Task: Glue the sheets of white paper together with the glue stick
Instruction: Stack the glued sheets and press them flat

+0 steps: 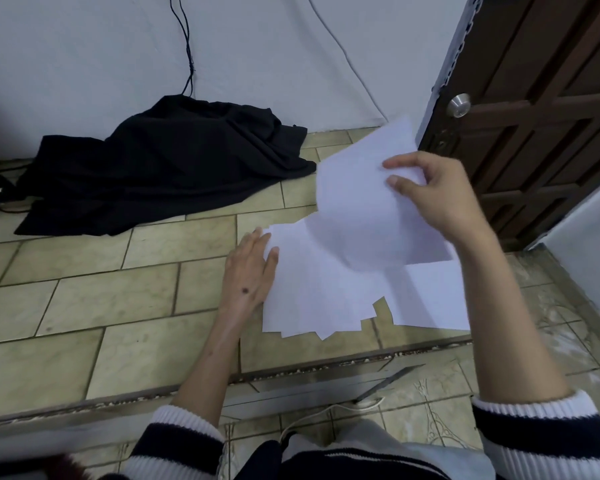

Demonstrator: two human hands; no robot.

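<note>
Our right hand [437, 199] pinches a lifted sheet [368, 209]; our left hand [248, 268] lies open and flat on the fanned pile [312, 296]. Lifting it carelessly could scatter the loose sheets further.

One white sheet [364, 202] curls in the air above a fanned, overlapping pile of sheets [312, 292] on the tiled floor

Lifted sheet [368, 209]: blank, no print can be read
Paper stack [312, 292] on the floor: blank white faces (no writing visible)
Door [541, 109]: no sign or number
Black cloth [167, 164]: no label legible
Striped sleeves [534, 431]: no brand shown
</note>
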